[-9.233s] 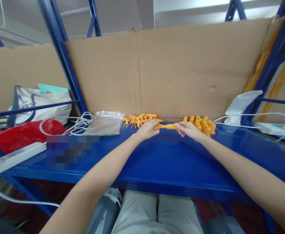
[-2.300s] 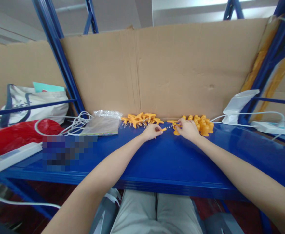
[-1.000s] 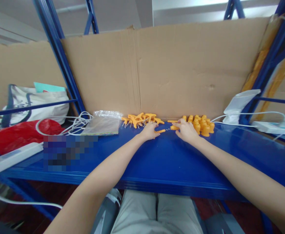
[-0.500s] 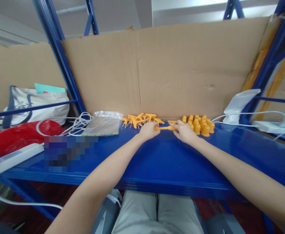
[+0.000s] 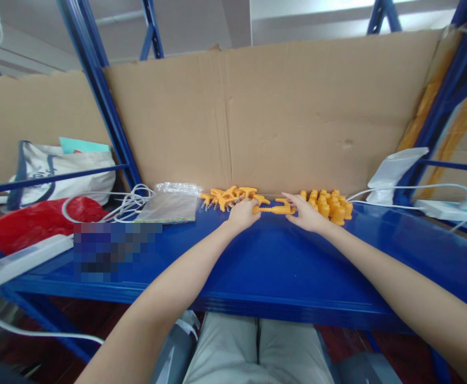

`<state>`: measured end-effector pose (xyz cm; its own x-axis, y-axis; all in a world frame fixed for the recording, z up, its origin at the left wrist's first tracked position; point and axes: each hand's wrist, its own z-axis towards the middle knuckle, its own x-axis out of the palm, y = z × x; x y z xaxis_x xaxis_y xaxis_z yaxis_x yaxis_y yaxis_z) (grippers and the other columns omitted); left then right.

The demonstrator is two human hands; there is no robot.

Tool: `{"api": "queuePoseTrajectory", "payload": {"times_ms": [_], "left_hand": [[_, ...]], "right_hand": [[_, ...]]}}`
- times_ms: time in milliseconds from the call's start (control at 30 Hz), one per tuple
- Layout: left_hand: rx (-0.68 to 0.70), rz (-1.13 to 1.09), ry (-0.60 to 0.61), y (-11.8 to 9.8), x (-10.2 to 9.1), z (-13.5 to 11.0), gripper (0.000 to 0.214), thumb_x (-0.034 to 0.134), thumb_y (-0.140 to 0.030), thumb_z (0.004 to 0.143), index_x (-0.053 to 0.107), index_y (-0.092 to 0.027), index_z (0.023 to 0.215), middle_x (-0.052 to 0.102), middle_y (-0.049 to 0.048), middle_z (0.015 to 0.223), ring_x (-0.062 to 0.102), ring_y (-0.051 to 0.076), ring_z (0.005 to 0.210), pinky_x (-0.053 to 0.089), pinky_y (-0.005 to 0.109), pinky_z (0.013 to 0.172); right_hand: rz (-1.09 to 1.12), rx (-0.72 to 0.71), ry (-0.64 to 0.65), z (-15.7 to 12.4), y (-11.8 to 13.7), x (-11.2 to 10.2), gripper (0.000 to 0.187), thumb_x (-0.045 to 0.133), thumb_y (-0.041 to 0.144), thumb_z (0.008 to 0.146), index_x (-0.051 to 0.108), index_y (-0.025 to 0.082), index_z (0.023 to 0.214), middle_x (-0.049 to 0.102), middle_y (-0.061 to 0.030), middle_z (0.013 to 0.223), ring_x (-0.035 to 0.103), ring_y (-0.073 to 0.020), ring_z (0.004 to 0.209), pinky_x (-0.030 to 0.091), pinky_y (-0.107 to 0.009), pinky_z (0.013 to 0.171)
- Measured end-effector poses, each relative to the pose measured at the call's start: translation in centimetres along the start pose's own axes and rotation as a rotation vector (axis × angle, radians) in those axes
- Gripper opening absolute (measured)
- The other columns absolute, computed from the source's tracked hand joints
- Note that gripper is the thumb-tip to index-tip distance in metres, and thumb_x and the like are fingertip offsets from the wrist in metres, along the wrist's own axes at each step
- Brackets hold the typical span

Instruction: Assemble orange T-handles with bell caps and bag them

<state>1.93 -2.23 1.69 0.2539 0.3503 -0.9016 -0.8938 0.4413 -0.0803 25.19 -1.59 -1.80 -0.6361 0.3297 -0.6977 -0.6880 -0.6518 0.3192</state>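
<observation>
Between my hands, low over the blue tabletop, an orange plastic piece (image 5: 279,210) lies sideways, with a ridged, screw-like stem on the left and an open U-shaped frame on the right. My left hand (image 5: 242,214) is closed on the stem's left end. At the frame's right end, my right hand (image 5: 306,214) has its thumb and fingers spread apart; whether a fingertip touches the frame I cannot tell. Left of the piece is a pile of orange corkscrew handles (image 5: 227,197) with metal spirals. Beside my right hand, several orange bell-shaped parts (image 5: 329,205) stand in rows.
A clear plastic bag (image 5: 169,205) and white cables (image 5: 131,202) lie on the left of the blue table (image 5: 257,266). Further left are a red bag (image 5: 41,221) and a white power strip (image 5: 25,261). A cardboard panel (image 5: 273,117) closes the back.
My right hand has opened its fingers from around the right part of the orange piece, so its U-shaped frame now shows. My left hand keeps its hold in the same place.
</observation>
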Motion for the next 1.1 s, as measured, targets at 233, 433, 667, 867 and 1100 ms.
{"api": "queuePoseTrajectory", "payload": {"times_ms": [233,433,667,867,1100], "left_hand": [[0.037,-0.044,-0.018,0.5,0.4,0.3,0.029,0.058,-0.03,0.084,0.069,-0.022,0.11,0.07,0.0063,0.112,0.064,0.023,0.106,0.051,0.032,0.092],[0.072,-0.106,-0.04,0.6,0.5,0.4,0.026,0.06,-0.027,0.081,0.072,-0.02,0.104,0.072,0.0065,0.103,0.065,0.023,0.099,0.052,0.032,0.088],[0.049,-0.166,-0.048,0.7,0.4,0.6,0.026,0.061,-0.025,0.08,0.073,-0.019,0.102,0.073,0.005,0.09,0.067,0.02,0.088,0.051,0.03,0.083],[0.092,-0.151,-0.091,0.4,0.4,0.6,0.028,0.063,-0.025,0.079,0.073,-0.018,0.104,0.072,0.0067,0.097,0.066,0.021,0.093,0.051,0.031,0.088],[0.103,-0.175,-0.072,0.4,0.4,0.6,0.023,0.063,-0.024,0.078,0.073,-0.018,0.097,0.072,0.0062,0.096,0.065,0.021,0.092,0.052,0.032,0.084]], "right_hand": [[0.394,0.241,0.039,0.0,-1.3,0.3,0.042,0.063,0.021,0.078,0.053,0.021,0.119,0.063,-0.0119,0.114,0.065,-0.0209,0.103,0.054,-0.046,0.092],[0.435,0.407,-0.008,0.1,-0.4,-0.7,0.039,0.066,0.024,0.08,0.055,0.017,0.117,0.068,-0.0134,0.109,0.066,-0.0216,0.102,0.052,-0.048,0.096],[0.482,0.366,-0.004,0.3,0.1,-1.0,0.037,0.073,0.022,0.074,0.061,0.017,0.108,0.069,-0.0114,0.111,0.067,-0.0208,0.102,0.051,-0.044,0.098],[0.526,0.535,-0.011,0.3,1.6,-1.4,0.019,0.059,0.029,0.09,0.062,0.018,0.105,0.071,-0.0063,0.086,0.069,-0.0155,0.073,0.058,-0.034,0.079],[0.565,0.633,0.08,0.1,2.3,-1.6,0.024,0.051,0.036,0.095,0.064,0.016,0.101,0.069,-0.007,0.08,0.066,-0.0132,0.063,0.058,-0.027,0.065]]}}
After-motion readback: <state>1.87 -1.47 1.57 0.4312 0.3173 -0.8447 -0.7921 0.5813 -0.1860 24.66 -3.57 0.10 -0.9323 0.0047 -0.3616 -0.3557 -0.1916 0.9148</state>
